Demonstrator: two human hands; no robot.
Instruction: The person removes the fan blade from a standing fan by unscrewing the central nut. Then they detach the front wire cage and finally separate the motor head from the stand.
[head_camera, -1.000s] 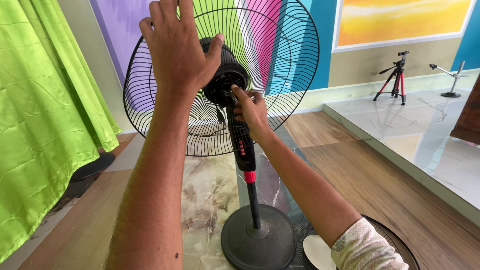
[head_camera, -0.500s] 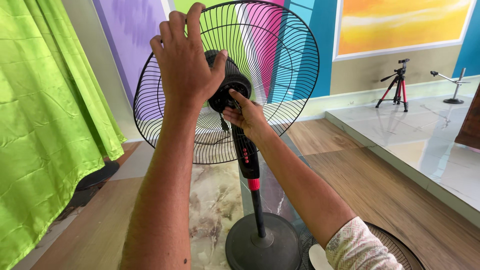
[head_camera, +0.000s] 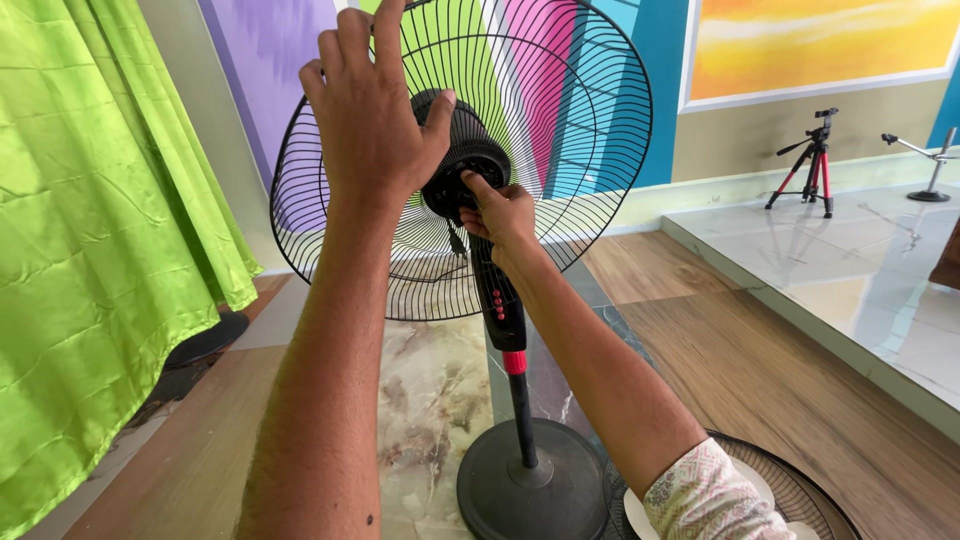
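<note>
Two bare hands are at work on a black pedestal fan (head_camera: 500, 300) standing in the middle of the room. The left hand (head_camera: 372, 120) lies flat against the round black wire rear grille (head_camera: 560, 140), fingers held close together and pointing up, the thumb stretched out to rest on the black motor housing (head_camera: 465, 165). The right hand (head_camera: 500, 215) sits just below the housing, its fingers curled and pinching at the underside of the motor where it meets the black column with red buttons (head_camera: 497, 300); what exactly it pinches cannot be made out. The column runs down past a red collar to a round black base (head_camera: 530, 490).

The base stands on a floor of brown wood-look planks (head_camera: 760, 380), with a marbled beige and grey panel (head_camera: 430, 400) beneath the fan. A second wire grille (head_camera: 800, 490) lies flat on the floor just beside the base, with something white resting in it. To the right, a raised platform of glossy pale tiles (head_camera: 860, 270) carries a small red and black tripod (head_camera: 810, 160). A shiny green satin curtain (head_camera: 100, 220) hangs on the left. The back wall (head_camera: 280, 50) is painted in purple, green, pink and blue stripes, with a yellow and orange panel (head_camera: 820, 40) in a white frame.
</note>
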